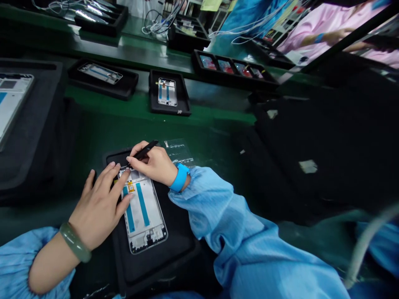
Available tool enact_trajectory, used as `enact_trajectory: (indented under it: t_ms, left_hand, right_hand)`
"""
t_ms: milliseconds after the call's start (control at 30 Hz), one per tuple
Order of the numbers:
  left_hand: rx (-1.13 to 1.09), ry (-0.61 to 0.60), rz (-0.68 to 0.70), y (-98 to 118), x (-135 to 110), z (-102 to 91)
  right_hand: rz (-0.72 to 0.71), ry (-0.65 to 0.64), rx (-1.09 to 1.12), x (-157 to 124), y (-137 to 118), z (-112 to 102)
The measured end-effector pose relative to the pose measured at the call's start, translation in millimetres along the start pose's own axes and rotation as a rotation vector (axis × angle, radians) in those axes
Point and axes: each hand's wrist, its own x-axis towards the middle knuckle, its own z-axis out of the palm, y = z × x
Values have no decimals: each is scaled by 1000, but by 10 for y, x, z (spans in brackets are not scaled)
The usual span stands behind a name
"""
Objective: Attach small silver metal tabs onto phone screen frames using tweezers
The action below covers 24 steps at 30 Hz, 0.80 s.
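A white phone frame [144, 211] with two blue strips lies in a black tray [149, 261] in front of me. My left hand [99, 203] rests flat on the frame's upper left edge, fingers spread. My right hand [152, 164] pinches black tweezers [146, 150], their tip down at the top end of the frame. A blue band is on my right wrist and a green bangle on my left.
Two more black trays with phone frames [168, 93] [101, 74] sit on the green belt behind. A tray of parts [232, 68] lies at the back right. A clear film sheet [179, 151] lies beside my right hand. A person in pink works at the top right.
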Motion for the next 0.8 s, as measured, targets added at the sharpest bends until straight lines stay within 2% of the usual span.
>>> enact_trajectory:
  t_ms: [267, 500, 800]
  left_hand:
    - [9, -9, -1, -8, 0, 11]
    - [-9, -1, -3, -5, 12, 15]
    - [-17, 9, 2, -19, 40, 12]
  right_hand:
    - [-25, -11, -3, 3, 5, 4]
    - [-126, -10, -85, -18, 18, 35]
    - [-47, -44, -137, 73, -64, 7]
